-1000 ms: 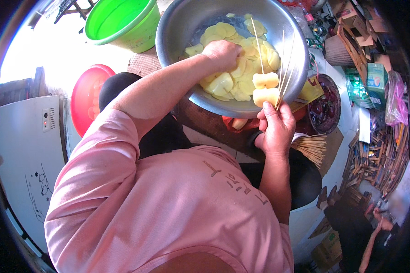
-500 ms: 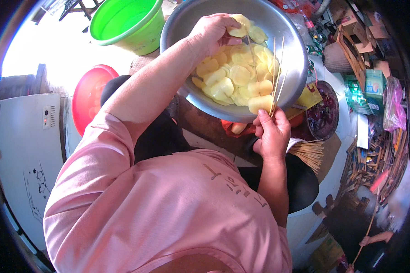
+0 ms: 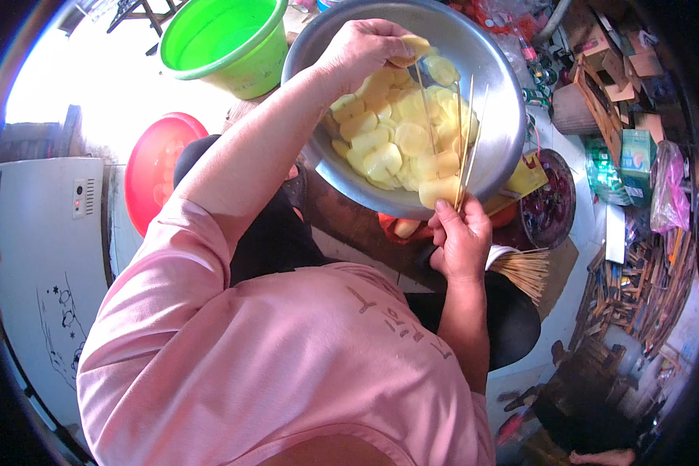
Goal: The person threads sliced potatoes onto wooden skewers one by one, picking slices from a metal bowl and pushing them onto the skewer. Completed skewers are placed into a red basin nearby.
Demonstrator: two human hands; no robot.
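Note:
Under my hands is a wide metal basin (image 3: 499, 128) with a heap of thin, pale yellow potato slices (image 3: 384, 144). My left hand (image 3: 357, 56), over its far left part, pinches one potato slice (image 3: 410, 51) between thumb and fingers. That slice meets the upper tip of a thin wooden skewer (image 3: 424, 101). My right hand (image 3: 462, 242), at the near rim, grips this skewer low down, together with a few bare skewers (image 3: 471, 147). A couple of slices (image 3: 439, 191) are threaded on the skewer just above my right thumb.
A bundle of skewers (image 3: 523, 272) lies by my right knee. Left of the basin stand a green tub (image 3: 248, 62) and a red basin (image 3: 144, 175). A dark round basin (image 3: 550, 190) is on the right, near boxes and piled wood sticks (image 3: 637, 287). Another person's arm (image 3: 602, 457) shows lower right.
The slice in my left hand has tilted to nearly edge-on at the skewer's tip. My right hand keeps its grip. The other person's arm at lower right has moved down.

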